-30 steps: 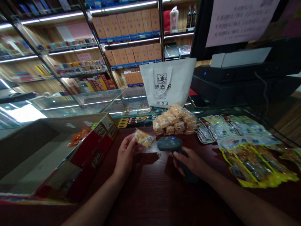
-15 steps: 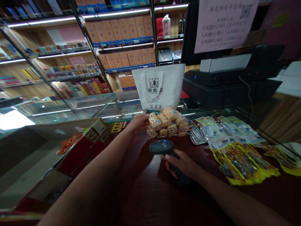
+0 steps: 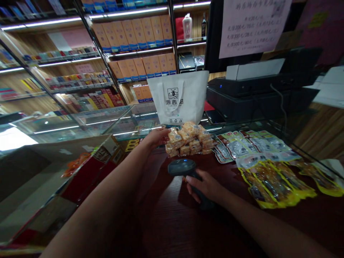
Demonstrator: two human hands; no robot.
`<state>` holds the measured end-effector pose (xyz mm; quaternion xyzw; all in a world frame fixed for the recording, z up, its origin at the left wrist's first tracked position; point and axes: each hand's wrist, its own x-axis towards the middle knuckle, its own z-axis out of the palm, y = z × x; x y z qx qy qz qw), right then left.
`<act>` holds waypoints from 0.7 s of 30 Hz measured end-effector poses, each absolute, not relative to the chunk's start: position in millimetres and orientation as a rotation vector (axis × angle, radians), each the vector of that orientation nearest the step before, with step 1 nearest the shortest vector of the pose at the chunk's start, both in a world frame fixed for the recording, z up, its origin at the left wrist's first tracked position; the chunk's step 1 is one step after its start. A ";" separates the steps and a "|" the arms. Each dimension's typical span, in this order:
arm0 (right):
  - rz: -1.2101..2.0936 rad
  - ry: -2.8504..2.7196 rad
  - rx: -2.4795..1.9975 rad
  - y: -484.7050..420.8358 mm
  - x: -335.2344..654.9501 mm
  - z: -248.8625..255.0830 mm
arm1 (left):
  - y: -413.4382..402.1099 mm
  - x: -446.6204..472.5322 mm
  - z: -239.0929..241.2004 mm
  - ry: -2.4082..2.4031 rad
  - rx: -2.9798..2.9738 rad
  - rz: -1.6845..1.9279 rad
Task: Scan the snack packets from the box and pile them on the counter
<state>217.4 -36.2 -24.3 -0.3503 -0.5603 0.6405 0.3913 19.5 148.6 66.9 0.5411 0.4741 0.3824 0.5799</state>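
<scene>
My left hand (image 3: 159,137) reaches to the left side of a pile of clear-wrapped, golden-brown snack packs (image 3: 191,140). Its fingers are stretched out against the upper left pack, and the tips are partly hidden there. In my right hand (image 3: 205,186) is a dark grey handheld barcode scanner (image 3: 182,167), gripped by its handle. The scanner's head points left, just in front of the pile, with a small blue light on top. Behind the pile stands a white tote bag (image 3: 178,96) with a windmill print.
Silvery-backed packets (image 3: 239,145) and yellow-edged bags of brown food (image 3: 274,182) lie on the right. A large open carton (image 3: 88,179) with orange packets occupies the left. A black register (image 3: 260,100) and glass counter (image 3: 126,122) stand beyond, before stocked shelves.
The view has shifted slightly, moving the scene a little left. My left hand sits a touch closer against the pile. The scanner stays in my right hand.
</scene>
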 end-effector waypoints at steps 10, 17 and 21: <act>1.639 -1.410 -0.865 -35.1 217.3 -27.4 | 148.0 19.5 63.0 1.143 1.308 0.947; 1.643 -1.400 -0.882 -36.3 217.4 -23.5 | 139.9 16.8 67.6 1.181 1.278 0.999; 1.642 -1.415 -0.877 -36.2 217.8 -23.9 | 127.3 11.9 69.4 1.287 1.288 1.079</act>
